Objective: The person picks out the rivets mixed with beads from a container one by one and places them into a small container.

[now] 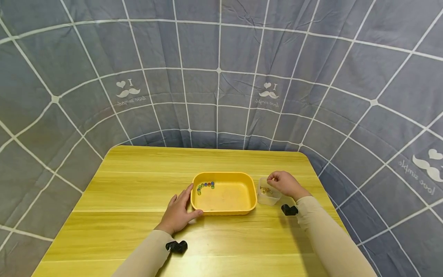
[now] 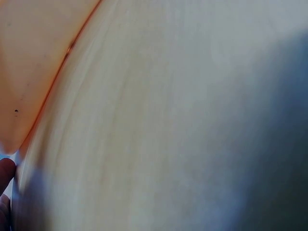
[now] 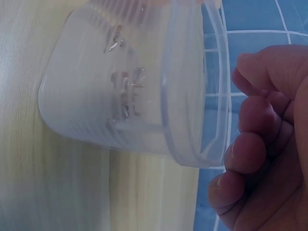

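Note:
A yellow rectangular tray [image 1: 228,206] sits on the table with several small coloured glass marbles [image 1: 202,185] lined along its far left corner. My left hand [image 1: 178,211] rests against the tray's near left corner, its fingers along the left side and the thumb at the front edge. Right of the tray stands a clear plastic container [image 1: 268,200], holding several small gold-coloured metal pieces [image 3: 127,94]. Over its rim is my right hand [image 1: 285,184], fingers curled and thumb tip against the forefinger. Nothing shows between those fingertips.
The wooden table [image 1: 138,184] extends around the tray on all sides. Behind it hangs a grey-blue curtain [image 1: 200,88] with white grid lines, which also runs down the right side. A black wrist camera [image 1: 290,210] sits below the right cuff, close to the container.

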A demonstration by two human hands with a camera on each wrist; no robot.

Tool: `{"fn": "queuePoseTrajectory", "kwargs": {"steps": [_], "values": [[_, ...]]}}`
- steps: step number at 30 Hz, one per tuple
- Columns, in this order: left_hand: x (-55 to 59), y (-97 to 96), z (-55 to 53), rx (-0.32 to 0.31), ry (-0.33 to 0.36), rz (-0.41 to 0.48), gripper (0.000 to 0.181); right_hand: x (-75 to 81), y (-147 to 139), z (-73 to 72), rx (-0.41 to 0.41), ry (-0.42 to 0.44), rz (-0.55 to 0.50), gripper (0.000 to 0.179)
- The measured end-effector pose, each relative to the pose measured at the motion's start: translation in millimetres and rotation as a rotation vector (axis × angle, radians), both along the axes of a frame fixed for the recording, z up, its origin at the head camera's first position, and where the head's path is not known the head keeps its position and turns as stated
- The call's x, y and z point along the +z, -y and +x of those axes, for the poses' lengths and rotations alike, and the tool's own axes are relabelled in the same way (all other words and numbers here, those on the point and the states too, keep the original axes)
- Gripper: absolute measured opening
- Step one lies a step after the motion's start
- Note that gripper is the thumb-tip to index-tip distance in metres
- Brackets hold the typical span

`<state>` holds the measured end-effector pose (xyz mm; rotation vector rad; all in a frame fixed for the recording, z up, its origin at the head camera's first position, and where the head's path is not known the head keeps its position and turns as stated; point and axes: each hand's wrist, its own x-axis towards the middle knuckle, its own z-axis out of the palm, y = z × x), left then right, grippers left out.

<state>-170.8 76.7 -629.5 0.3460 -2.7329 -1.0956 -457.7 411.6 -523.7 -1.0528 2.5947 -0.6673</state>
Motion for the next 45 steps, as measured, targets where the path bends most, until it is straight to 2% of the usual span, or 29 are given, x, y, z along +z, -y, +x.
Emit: {"fn": "queuePoseTrajectory", "kwargs": {"steps": [15,28,37,45], "values": [[1.4,-0.4,0.9,0.001,-0.002,-0.003,0.113,11.0,13.5,17.1,0.030,-0.016,-0.021,0.017],[0.5,20.2,-11.3,-0.026,-0.007,-0.003,0.113,12.0,38.1,31.6,0.049,0.006,-0.052,0.018],[1.8,19.3,-16.7,-0.017,-0.012,0.004,0.112,4.5,44.8,29.9,0.089,-0.015,-0.034,0.013],[1.6,15.8,-22.5,-0.006,-0.023,0.005,0.113,0.3,45.9,26.7,0.114,0.006,-0.034,0.014]]}}
